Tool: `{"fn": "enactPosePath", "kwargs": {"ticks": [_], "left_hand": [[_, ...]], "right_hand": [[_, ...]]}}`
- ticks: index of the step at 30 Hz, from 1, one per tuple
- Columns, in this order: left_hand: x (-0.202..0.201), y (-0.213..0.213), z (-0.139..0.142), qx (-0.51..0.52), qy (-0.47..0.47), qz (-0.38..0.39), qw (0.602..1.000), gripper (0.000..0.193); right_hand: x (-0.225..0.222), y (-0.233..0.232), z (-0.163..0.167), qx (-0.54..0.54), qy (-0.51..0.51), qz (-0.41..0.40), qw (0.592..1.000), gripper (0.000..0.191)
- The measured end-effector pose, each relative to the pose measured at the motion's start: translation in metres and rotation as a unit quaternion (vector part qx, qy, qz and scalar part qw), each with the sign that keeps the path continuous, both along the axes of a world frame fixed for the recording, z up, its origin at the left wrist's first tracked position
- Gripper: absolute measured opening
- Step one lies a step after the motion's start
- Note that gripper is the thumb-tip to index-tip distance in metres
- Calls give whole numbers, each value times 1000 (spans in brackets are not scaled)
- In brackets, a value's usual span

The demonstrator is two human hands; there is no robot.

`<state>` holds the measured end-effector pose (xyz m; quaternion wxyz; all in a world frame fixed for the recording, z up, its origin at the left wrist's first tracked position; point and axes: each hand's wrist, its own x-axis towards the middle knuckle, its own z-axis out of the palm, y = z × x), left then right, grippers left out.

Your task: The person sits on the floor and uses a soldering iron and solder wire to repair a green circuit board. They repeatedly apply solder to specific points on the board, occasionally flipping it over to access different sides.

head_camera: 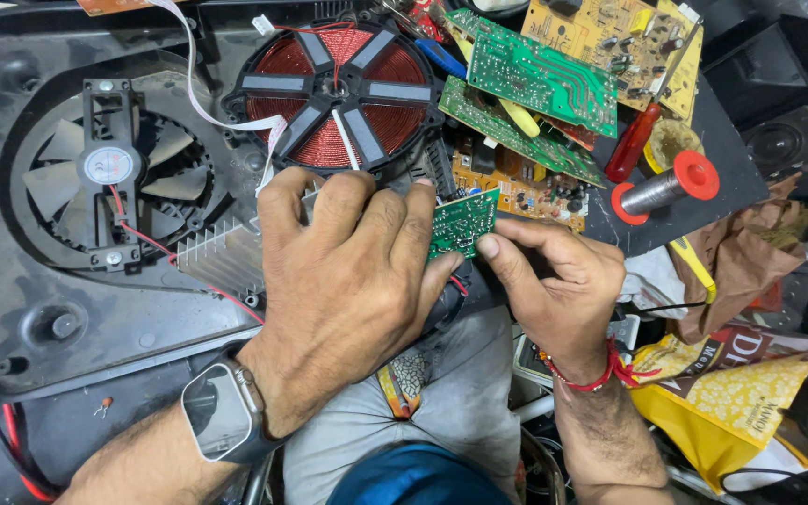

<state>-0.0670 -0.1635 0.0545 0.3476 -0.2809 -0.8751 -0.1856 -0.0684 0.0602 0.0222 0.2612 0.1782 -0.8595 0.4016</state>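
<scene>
Looking down from the head camera, the left hand (348,271) lies fingers-down over the middle of an opened black appliance base (11,318), its fingers curled and pressing on the edge of a small green circuit board (463,223) and the parts beneath it. The right hand (554,281) comes in from four o'clock, thumb and forefinger pinched on the board's right and lower edge, so both hands grasp the board between them. It sits just at five o'clock of the copper coil (343,93) and at three o'clock of the finned heat sink (222,257), which the left hand partly covers. At nine o'clock a grey fan (109,168) rests in its round housing, with red wires running toward the hands.

Judging by the grip, the board is being seated or lifted at its place in the base; which of the two cannot be told. Either way the next move calls for a level, gentle hold that spares the wires beneath. Well apart at one o'clock lie larger green boards (530,75), a red-handled screwdriver (633,140) and a solder spool (670,187).
</scene>
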Motion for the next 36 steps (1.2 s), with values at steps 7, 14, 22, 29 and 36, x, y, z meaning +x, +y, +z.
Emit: {"fn": "enactPosePath", "kwargs": {"ticks": [7, 14, 22, 29, 36], "left_hand": [[0, 4, -1, -22, 23, 26, 999, 46], [-2, 13, -1, -44, 33, 53, 997, 45], [-6, 14, -4, -48, 25, 58, 997, 42], [-7, 13, -4, -51, 13, 63, 997, 42], [-10, 13, -7, -49, 11, 52, 997, 44]], "right_hand": [[0, 4, 3, -2, 1, 30, 1000, 17], [0, -2, 1, 57, 97, 10, 994, 18], [-1, -2, 2, 132, 149, 14, 980, 19], [0, -6, 1, 137, 155, -1, 978, 17], [-4, 2, 7, 212, 183, 25, 960, 19]]}}
